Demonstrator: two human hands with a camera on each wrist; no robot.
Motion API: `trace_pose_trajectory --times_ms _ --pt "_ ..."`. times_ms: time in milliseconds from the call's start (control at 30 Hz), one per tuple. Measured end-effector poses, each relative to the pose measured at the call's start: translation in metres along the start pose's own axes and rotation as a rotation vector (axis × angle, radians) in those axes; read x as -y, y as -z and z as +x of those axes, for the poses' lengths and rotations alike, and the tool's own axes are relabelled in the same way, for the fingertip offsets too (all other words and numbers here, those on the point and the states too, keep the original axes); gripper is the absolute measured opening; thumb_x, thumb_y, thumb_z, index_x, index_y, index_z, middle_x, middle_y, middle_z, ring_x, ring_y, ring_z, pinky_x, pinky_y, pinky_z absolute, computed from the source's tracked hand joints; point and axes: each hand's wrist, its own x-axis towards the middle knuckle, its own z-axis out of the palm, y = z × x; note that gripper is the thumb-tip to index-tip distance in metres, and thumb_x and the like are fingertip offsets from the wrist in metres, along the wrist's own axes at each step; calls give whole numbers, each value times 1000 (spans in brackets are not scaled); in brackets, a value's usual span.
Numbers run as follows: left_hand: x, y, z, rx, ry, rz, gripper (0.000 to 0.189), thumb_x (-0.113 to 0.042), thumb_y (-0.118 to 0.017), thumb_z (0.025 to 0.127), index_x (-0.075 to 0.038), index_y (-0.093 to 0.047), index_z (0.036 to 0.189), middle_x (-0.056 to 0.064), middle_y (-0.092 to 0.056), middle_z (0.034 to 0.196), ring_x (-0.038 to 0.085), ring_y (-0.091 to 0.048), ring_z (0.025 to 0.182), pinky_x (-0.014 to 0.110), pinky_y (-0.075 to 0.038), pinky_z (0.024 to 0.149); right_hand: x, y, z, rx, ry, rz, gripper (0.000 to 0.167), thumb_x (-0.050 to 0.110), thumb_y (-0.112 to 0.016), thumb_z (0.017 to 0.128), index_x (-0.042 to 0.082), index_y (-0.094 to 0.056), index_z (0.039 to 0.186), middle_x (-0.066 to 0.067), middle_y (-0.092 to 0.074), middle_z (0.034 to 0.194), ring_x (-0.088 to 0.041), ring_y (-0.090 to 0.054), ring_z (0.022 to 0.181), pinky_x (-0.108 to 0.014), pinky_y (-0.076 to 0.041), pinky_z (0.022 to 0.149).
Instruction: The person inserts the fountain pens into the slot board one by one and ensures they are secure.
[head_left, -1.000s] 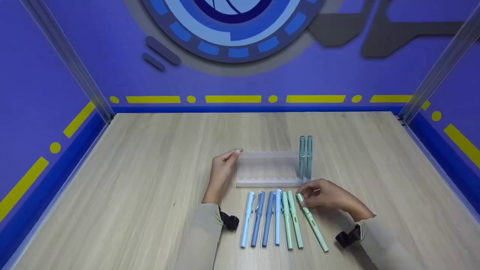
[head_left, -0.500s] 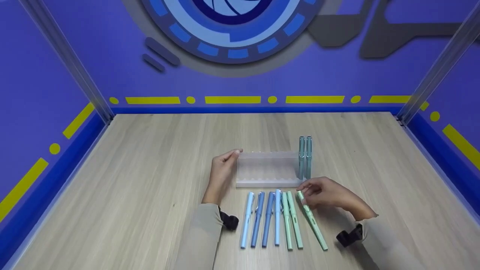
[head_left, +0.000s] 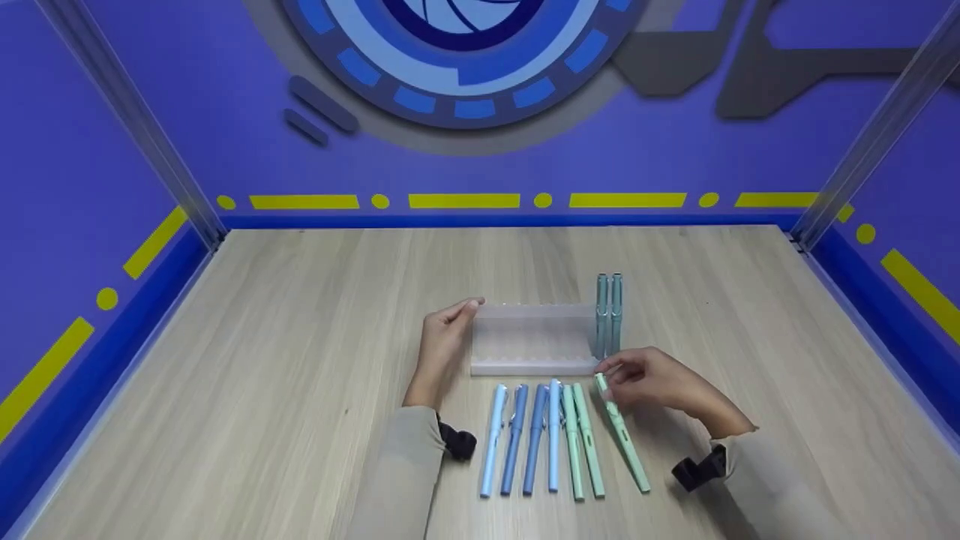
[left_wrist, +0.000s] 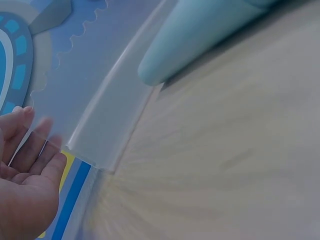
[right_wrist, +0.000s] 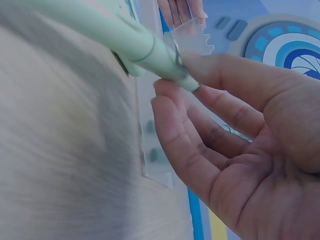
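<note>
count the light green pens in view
3: one pen in the right hand, one pen at the row's right end on the table, another pen just left of it.

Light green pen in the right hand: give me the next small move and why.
Probably tip the light green pen upright toward the clear rack, beside the teal pens. The right hand pinches it by the end nearest the rack, the left hand holds the rack's left end, and both teal pens stand upright at its right end.
</note>
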Motion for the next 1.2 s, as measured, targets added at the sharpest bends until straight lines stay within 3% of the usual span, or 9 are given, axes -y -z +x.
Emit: trace_pose_trajectory --times_ms 400,700,800,1033,1200 --pt "1 0 -1 3 27 -26 34 -33 -60 95 -9 -69 118 6 -66 126 20 -54 128 35 -41 111 7 5 5 -117 16 -22 37 16 -71 86 0 -64 118 -15 -70 99 -21 -66 89 -24 -56 71" --pt "0 0 -2 -1 34 -50 33 -31 -60 95 -8 -68 117 6 -66 125 21 -54 127 35 -41 111 18 12 11 -227 55 -49 37 18 -70 88 5 -64 122 -12 -70 100 -13 -66 88 -20 -55 73" --pt "0 0 -2 -3 43 -45 33 -32 -60 95 -9 -68 117 5 -66 125 21 -54 128 35 -41 111 23 13 13 -267 31 -33 39 20 -71 88 7 -64 124 -12 -70 101 -13 -66 88 -21 -55 76" --pt "1 1 -1 6 -14 -9 32 -29 -59 96 -7 -69 117 8 -66 125 22 -56 125 35 -43 109 34 16 20 -361 -2 23 42 21 -71 87 6 -62 126 -14 -70 106 -9 -67 89 -19 -54 78" --pt "0 1 -1 12 15 -48 33 -29 -60 96 -6 -68 118 8 -65 126 22 -55 127 35 -42 110 39 17 25 -413 11 87 43 17 -71 87 5 -61 127 -17 -68 110 -5 -67 87 -18 -55 78"
